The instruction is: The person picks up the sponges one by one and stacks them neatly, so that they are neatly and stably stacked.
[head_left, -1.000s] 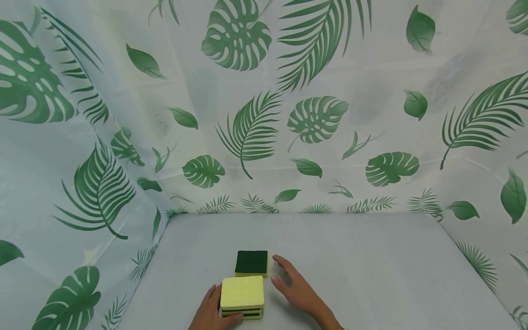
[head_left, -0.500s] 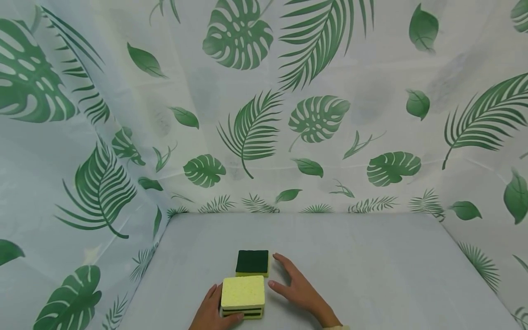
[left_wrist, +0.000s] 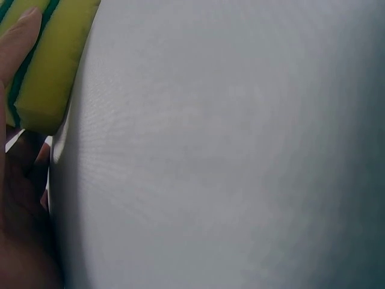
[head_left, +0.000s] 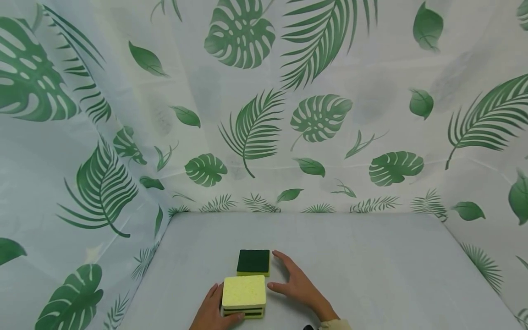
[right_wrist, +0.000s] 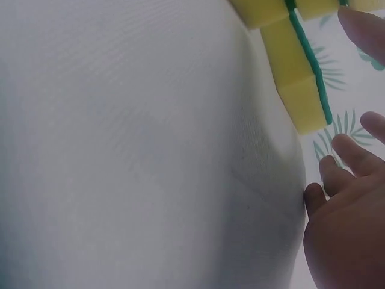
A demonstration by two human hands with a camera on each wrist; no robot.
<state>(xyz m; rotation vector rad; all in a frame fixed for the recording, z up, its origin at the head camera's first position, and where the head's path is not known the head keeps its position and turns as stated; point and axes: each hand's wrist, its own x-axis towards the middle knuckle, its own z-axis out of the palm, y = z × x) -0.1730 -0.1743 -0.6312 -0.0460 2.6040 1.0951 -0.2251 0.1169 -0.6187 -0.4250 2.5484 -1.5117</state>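
Observation:
A stack of yellow sponges with dark green scouring layers [head_left: 244, 292] rests on the table near its front edge, bare yellow face on top. My left hand [head_left: 211, 312] grips it from the left; in the left wrist view the thumb [left_wrist: 21, 42] lies across its side. Just behind the stack, a single sponge [head_left: 253, 261] lies green side up. To the right of both is my right hand [head_left: 299, 286], fingers apart and loosely bent, holding nothing. Its thumb [right_wrist: 364, 33] comes near the stack; a touch cannot be made out.
The pale grey table [head_left: 371, 266] stretches out to the back and right. A white cloth with green leaf prints [head_left: 321, 183] hangs around it at the back and sides. Something small and black [head_left: 308, 327] shows at the bottom edge by the right wrist.
My right hand has shifted slightly, its thumb coming closer to the stack, and more sleeve shows. My left hand and the sponges keep their places; the view has drifted slightly.

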